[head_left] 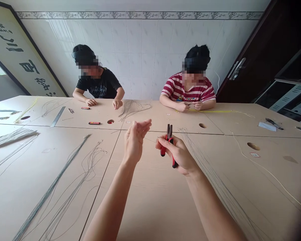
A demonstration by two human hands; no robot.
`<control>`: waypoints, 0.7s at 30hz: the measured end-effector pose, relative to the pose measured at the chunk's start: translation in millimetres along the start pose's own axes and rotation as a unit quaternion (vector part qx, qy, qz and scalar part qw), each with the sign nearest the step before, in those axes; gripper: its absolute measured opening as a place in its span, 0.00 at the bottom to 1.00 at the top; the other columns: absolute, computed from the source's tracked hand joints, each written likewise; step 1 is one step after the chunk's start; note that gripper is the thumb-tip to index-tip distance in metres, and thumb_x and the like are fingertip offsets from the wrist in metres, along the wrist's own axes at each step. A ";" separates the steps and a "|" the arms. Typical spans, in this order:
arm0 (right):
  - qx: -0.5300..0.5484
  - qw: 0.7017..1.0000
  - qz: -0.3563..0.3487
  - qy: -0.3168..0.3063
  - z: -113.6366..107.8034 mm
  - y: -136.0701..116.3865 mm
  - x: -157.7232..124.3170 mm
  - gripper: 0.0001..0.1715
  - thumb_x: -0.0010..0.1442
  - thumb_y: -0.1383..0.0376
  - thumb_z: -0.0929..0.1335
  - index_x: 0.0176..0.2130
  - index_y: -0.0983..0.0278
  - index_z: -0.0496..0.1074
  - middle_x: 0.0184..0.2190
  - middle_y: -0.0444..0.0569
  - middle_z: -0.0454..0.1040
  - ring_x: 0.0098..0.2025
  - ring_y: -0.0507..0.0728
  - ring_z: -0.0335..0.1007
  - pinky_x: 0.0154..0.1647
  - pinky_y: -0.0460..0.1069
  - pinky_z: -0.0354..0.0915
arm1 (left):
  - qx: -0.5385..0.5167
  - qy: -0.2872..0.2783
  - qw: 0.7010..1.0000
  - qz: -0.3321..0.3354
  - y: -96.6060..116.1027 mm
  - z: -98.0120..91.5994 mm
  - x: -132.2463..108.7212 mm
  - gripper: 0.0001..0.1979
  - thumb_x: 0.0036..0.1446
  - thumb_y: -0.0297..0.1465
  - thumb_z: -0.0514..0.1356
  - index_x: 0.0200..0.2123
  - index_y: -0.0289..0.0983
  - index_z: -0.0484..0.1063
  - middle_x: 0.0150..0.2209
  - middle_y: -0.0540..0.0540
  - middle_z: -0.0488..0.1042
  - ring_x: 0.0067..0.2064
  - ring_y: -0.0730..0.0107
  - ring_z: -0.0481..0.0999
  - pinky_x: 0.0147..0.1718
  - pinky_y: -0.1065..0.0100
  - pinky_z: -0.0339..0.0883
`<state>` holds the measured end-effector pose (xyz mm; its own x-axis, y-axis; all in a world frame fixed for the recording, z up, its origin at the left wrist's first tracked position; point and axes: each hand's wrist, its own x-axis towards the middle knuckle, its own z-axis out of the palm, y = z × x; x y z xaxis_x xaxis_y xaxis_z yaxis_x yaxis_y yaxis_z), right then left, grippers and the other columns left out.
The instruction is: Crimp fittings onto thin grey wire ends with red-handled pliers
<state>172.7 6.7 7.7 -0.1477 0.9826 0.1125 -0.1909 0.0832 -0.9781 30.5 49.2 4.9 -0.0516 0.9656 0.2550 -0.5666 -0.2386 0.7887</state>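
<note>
The left hand (pixel 136 140) stood raised with its fingers stretched and the thumb apart from them, and no thing showed clearly in it. The right hand (pixel 179 152) was apart from it, wrapped around dark-nosed metal pliers with red-and-black handles (pixel 170 135); their nose pointed up and away, just above its thumb. A hair-thin strand (pixel 150 139) showed between the hands — too fine to tell whether either one held it or it lay on the beige wooden table (pixel 145 207) beneath.

To the left of the left hand ran a dense bundle of thin grey-green cords (pixel 62 173), with looser cords tipped by small shiny metal fittings (pixel 99 144) nearer to it. More metal-ended pale cords (pixel 182 129) began just beyond the right hand and trailed off to its right. Past both hands sat a person in a black shirt (pixel 101 83) and a person in a red-and-white striped shirt (pixel 188 88).

Good handling here seemed to call for a light grip low on the handles, the right fingertips free of the nose, and the left hand near enough to steady anything so fine — without tugging neighbouring cords.
</note>
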 end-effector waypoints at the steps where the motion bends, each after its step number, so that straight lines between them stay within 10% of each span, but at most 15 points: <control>1: -0.008 1.000 -0.002 -0.002 0.0 -0.6 -0.5 0.13 0.57 0.55 0.70 0.29 0.62 0.71 0.29 0.46 0.72 0.34 0.54 0.63 0.32 0.50 0.57 | 0.041 -0.022 0.999 0.000 -2.1 1.2 -2.1 0.18 0.64 0.41 0.53 0.33 0.35 0.77 0.43 0.40 0.80 0.48 0.63 0.78 0.53 0.59 0.65; 7: -0.024 0.999 -0.034 -0.001 -6.0 -3.5 -0.1 0.13 0.58 0.56 0.70 0.28 0.62 0.71 0.28 0.45 0.70 0.32 0.53 0.61 0.34 0.50 0.57 | 0.251 -0.167 0.953 -0.037 -9.1 5.7 -11.3 0.22 0.64 0.44 0.51 0.30 0.34 0.76 0.29 0.45 0.77 0.33 0.68 0.75 0.38 0.67 0.68; 21: 0.036 0.999 -0.025 -0.016 -7.6 -7.3 -0.3 0.13 0.59 0.57 0.69 0.28 0.62 0.71 0.28 0.45 0.69 0.32 0.53 0.63 0.33 0.50 0.58 | 0.495 -0.246 0.832 0.048 5.2 -10.1 -27.9 0.20 0.67 0.37 0.46 0.29 0.37 0.72 0.28 0.46 0.74 0.29 0.68 0.69 0.31 0.67 0.59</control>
<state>181.6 7.1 13.5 -0.1680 0.9715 0.1671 -0.2678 0.1182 -0.9562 20.7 22.0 -3.8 0.4229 0.8363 0.3488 0.3879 -0.5150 0.7644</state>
